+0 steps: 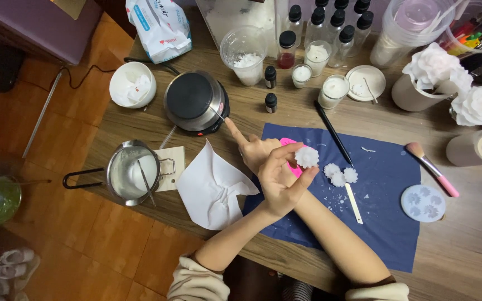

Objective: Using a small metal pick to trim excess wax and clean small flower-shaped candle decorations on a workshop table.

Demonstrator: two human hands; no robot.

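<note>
Wax flower (307,156), white and bumpy with many small petals, sits pinched in the fingertips of the left hand (282,184), just above the blue cloth (386,223). It looks soft and crumbly, like a little snowball with ruffles. Behind it is a pink mold (292,165), smooth and bright. The right hand (254,150) is right behind and touching the left one, with one finger pointing out straight toward the hot plate; I cannot tell if it grips the pink mold.

Three more small wax flowers (340,174) lie close together on the blue cloth, with white crumbs near them. A thin white stick (354,203) and a long black pen (333,132) lie close by. A round pale mold (423,203) with flower shapes rests at the cloth's edge, beside a pink brush (432,167) with a soft tip.

A crinkly white paper (213,187) lies left of the hands on the wooden surface (464,256). Farther left stands a shiny metal pot (132,173) with white wax inside. A round black hot plate (195,102) sits behind it. Small glass jars (333,90) of white wax and dark-capped bottles (270,89) stand at the back.
</note>
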